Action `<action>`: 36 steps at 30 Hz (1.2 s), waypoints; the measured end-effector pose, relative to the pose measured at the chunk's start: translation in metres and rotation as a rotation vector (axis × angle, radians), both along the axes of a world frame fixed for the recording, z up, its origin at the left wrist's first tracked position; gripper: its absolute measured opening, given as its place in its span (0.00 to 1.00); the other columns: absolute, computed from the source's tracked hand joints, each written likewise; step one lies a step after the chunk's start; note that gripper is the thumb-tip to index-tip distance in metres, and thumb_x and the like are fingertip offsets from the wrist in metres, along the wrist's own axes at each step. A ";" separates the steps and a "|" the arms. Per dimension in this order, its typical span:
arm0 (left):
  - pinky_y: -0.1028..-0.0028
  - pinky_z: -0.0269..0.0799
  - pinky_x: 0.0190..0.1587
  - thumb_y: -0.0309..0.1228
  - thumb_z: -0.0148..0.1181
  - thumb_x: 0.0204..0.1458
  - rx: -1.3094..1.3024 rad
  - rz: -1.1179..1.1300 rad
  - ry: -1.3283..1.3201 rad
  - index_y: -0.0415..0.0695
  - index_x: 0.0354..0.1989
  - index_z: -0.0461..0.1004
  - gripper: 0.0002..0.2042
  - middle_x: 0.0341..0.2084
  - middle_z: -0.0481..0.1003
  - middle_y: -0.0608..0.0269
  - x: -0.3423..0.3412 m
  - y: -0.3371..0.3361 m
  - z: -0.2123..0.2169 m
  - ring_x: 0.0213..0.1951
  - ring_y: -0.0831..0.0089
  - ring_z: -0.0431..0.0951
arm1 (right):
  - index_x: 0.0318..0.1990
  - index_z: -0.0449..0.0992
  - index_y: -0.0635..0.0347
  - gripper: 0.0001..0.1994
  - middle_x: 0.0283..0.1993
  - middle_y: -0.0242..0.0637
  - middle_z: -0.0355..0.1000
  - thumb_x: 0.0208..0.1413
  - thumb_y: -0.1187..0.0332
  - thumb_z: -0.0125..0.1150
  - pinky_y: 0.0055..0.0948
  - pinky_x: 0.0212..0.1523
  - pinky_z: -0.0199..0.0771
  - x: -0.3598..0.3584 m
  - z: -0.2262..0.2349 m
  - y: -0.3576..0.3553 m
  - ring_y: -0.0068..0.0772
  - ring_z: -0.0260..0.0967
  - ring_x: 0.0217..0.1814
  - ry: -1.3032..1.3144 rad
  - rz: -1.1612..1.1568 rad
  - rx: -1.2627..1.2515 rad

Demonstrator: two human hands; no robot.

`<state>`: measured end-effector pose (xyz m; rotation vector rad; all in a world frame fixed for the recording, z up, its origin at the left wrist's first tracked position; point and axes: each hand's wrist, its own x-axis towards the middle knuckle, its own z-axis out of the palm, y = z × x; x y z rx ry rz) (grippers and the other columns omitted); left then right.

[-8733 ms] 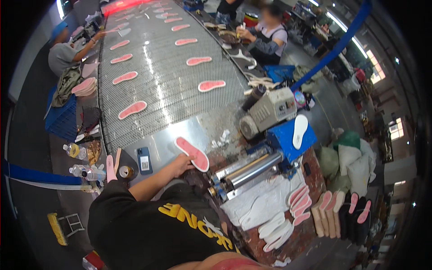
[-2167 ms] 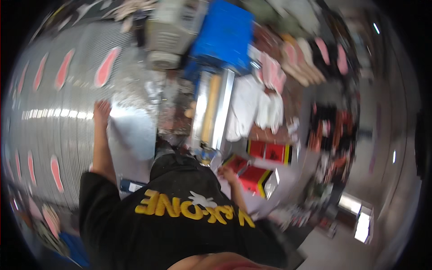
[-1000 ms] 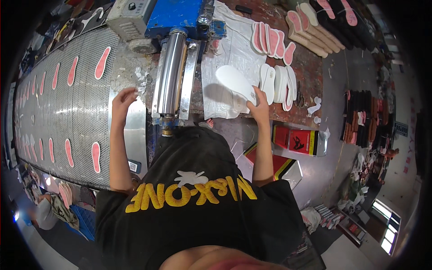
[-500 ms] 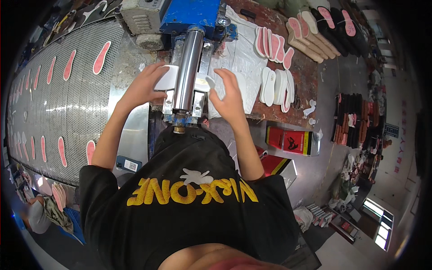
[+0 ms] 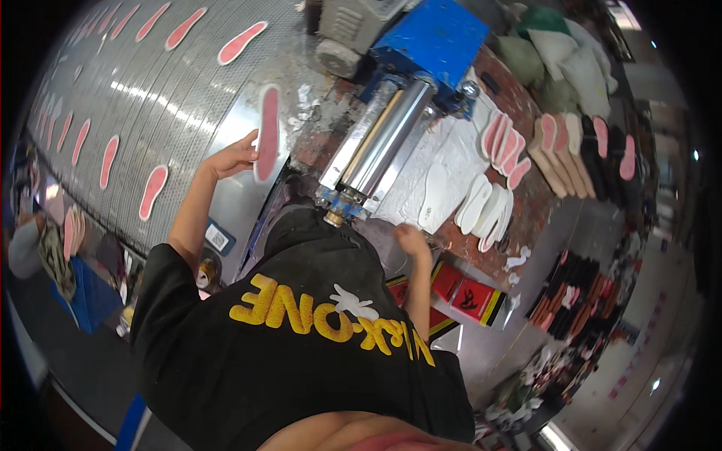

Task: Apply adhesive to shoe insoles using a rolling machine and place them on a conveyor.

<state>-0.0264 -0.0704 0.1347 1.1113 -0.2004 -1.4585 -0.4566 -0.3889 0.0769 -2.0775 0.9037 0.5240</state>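
Head view: my left hand (image 5: 232,158), fingers spread, touches a pink insole (image 5: 267,134) on shiny steel; my right hand (image 5: 412,242) grips a white insole (image 5: 435,197), its fingers hard to make out.

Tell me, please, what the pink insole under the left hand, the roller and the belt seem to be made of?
Insole: probably foam or fabric-faced board; flat, matte pink with a pale rim, touched by the left hand.
Roller: metal, likely polished steel; it has bright mirror-like streaks.
Belt: seemingly metal mesh; grey, finely perforated and glinting under the lamps.
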 end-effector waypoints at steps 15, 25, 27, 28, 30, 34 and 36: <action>0.52 0.44 0.65 0.21 0.53 0.48 -0.521 0.817 0.080 0.44 0.64 0.43 0.35 0.63 0.49 0.52 -0.097 -0.010 0.038 0.65 0.54 0.49 | 0.37 0.76 0.64 0.14 0.38 0.54 0.73 0.47 0.65 0.51 0.41 0.45 0.69 -0.023 -0.100 0.029 0.51 0.71 0.45 0.061 0.036 -0.131; 0.53 0.45 0.65 0.23 0.50 0.51 -0.599 0.852 0.155 0.40 0.62 0.47 0.30 0.61 0.53 0.51 -0.104 -0.018 0.041 0.63 0.55 0.52 | 0.35 0.76 0.65 0.11 0.36 0.49 0.74 0.46 0.69 0.50 0.33 0.38 0.71 -0.035 -0.140 0.019 0.45 0.72 0.38 -0.016 0.042 0.210; 0.55 0.48 0.65 0.23 0.49 0.51 -0.576 0.926 0.180 0.40 0.61 0.49 0.28 0.60 0.55 0.51 -0.106 -0.018 0.037 0.62 0.55 0.55 | 0.34 0.76 0.65 0.11 0.35 0.48 0.74 0.46 0.69 0.51 0.33 0.38 0.71 -0.036 -0.135 0.019 0.43 0.72 0.37 0.006 0.029 0.251; 0.56 0.50 0.64 0.24 0.48 0.52 -0.520 0.960 0.168 0.39 0.60 0.51 0.25 0.59 0.57 0.51 -0.107 -0.018 0.034 0.61 0.55 0.58 | 0.34 0.76 0.65 0.11 0.35 0.47 0.74 0.46 0.69 0.51 0.33 0.37 0.70 -0.036 -0.131 0.019 0.43 0.72 0.37 0.011 0.028 0.261; 0.56 0.52 0.63 0.25 0.47 0.53 -0.448 1.020 0.211 0.38 0.59 0.52 0.24 0.58 0.59 0.50 -0.109 -0.018 0.029 0.60 0.55 0.59 | 0.33 0.76 0.65 0.11 0.34 0.46 0.74 0.46 0.69 0.51 0.33 0.36 0.70 -0.034 -0.123 0.017 0.41 0.72 0.35 0.022 0.028 0.284; 0.59 0.56 0.61 0.31 0.46 0.55 -0.348 1.078 0.295 0.36 0.57 0.55 0.22 0.54 0.63 0.49 -0.111 -0.019 0.022 0.55 0.56 0.65 | 0.32 0.76 0.65 0.10 0.32 0.44 0.74 0.47 0.69 0.51 0.33 0.34 0.70 -0.027 -0.114 0.014 0.39 0.72 0.33 0.029 0.024 0.324; 0.61 0.58 0.59 0.34 0.46 0.56 -0.303 1.080 0.327 0.35 0.55 0.57 0.22 0.53 0.65 0.49 -0.112 -0.019 0.021 0.55 0.58 0.66 | 0.31 0.76 0.65 0.10 0.30 0.43 0.74 0.47 0.69 0.51 0.33 0.33 0.70 -0.024 -0.113 0.012 0.37 0.72 0.32 0.020 0.027 0.346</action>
